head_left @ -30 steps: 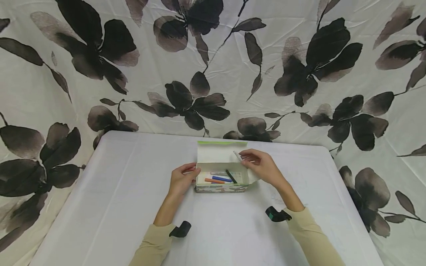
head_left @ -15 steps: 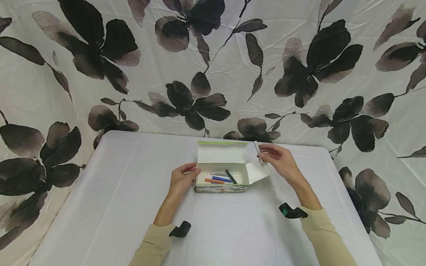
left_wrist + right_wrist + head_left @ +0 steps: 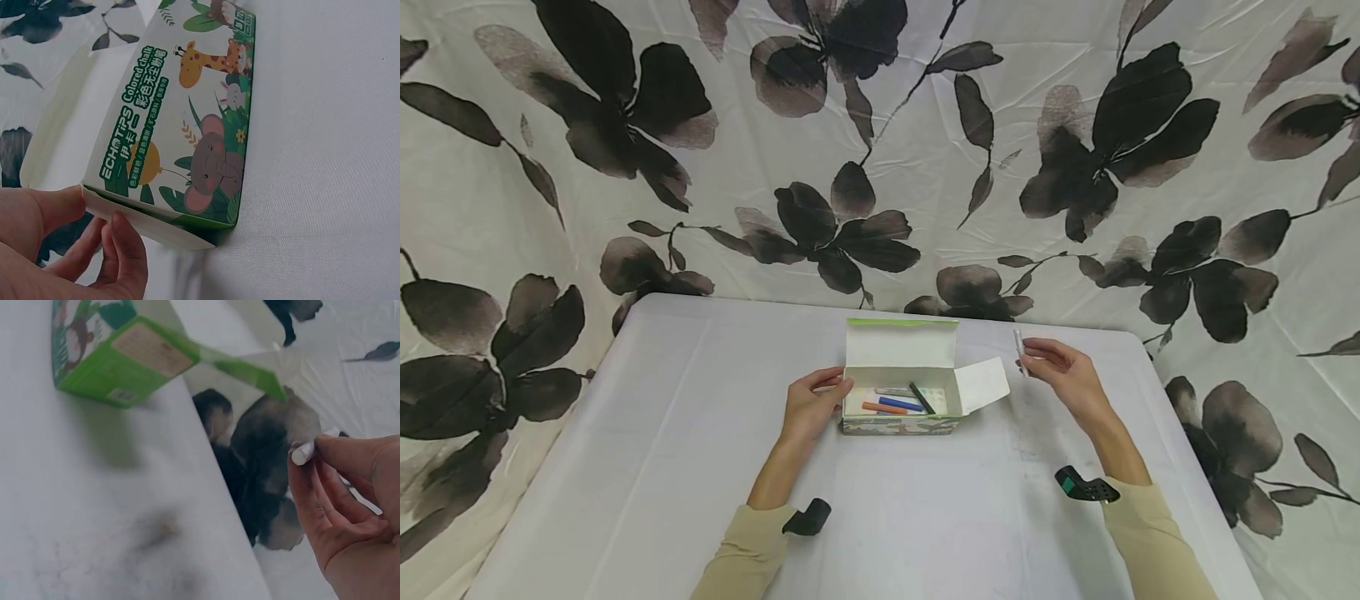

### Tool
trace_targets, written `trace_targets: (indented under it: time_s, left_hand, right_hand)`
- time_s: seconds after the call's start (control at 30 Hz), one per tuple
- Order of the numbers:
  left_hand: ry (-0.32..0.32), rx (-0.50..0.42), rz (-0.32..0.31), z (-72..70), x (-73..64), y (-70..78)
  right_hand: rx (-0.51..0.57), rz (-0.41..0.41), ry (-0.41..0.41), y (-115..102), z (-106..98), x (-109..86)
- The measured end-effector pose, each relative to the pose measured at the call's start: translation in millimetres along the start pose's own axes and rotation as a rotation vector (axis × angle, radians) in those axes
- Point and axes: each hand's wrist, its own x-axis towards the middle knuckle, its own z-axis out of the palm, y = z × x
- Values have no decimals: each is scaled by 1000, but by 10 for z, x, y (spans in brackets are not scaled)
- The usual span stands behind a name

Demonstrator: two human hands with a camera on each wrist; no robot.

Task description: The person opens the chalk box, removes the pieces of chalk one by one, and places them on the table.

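Observation:
An open chalk box (image 3: 901,425), printed with cartoon animals and the words "Colored chalk", sits on the white table. My left hand (image 3: 808,408) is at its left end; in the left wrist view its thumb and fingers (image 3: 125,240) pinch the end flap (image 3: 156,228). Inside the box lie several sticks, among them an orange stick (image 3: 883,408), a blue stick (image 3: 901,404) and a black stick (image 3: 922,398). To the right of the box, above the table, my right hand (image 3: 1067,379) pinches a white chalk stick (image 3: 304,453) between thumb and fingertips.
The box lid (image 3: 901,343) stands up at the back, and a white side flap (image 3: 983,385) sticks out to the right. Faint smudges mark the white table (image 3: 925,517) at right. A floral cloth (image 3: 925,167) hangs behind it.
My right hand has moved right, away from over the box, carrying the white chalk stick past the side flap. My left hand stays at the box's left end.

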Motion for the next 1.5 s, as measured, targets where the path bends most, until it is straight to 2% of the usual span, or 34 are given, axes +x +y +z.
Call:
trace_targets:
  time_s: [0.23, 0.47, 0.67, 0.73, 0.97, 1.33, 1.5]
  left_hand:
    - [2, 4, 2, 9, -1, 2]
    - [1, 0, -4, 9, -4, 17]
    - [-9, 2, 15, 9, 1, 21]
    - [-12, 4, 20, 11, 2, 21]
    - [-9, 4, 21, 18, 1, 21]
    - [-14, 5, 15, 11, 11, -1]
    - [-10, 7, 14, 2, 5, -14]
  right_hand:
    - [10, 76, 33, 239, -22, -69]
    - [-47, 137, 56, 438, 30, -132]
    - [-94, 156, 53, 568, 84, -153]
    - [-132, 151, 38, 595, 95, -155]
    - [-407, 76, 37, 624, 161, -140]
    - [-481, 24, 45, 569, 196, -133]
    - [-511, 9, 76, 474, 211, -127]
